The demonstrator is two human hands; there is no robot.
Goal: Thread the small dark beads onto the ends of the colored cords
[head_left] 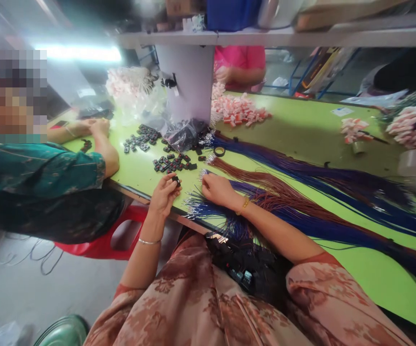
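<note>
Between the thumb and fingers of my left hand (165, 193) is a small black plastic connector (176, 181), held just above the table's near edge. My right hand (219, 189) is closed, its fingertips down at the metal-tipped ends of a bundle of blue wires (196, 204). Whatever the right fingers pinch is too small to make out. Brown wires (265, 179) run beside that hand to the right. Beyond my left hand lies a loose pile of black connectors (172, 163), some with red parts. Black pieces with wires (244, 269) rest in my lap.
A co-worker's arms (100, 139) rest on the green table (384, 269) at left, near a red stool (132, 235). A tape roll (219, 151), a plastic bag (184, 134) and pink-white connectors (242, 109) lie farther back. A shelf (301, 37) spans above.
</note>
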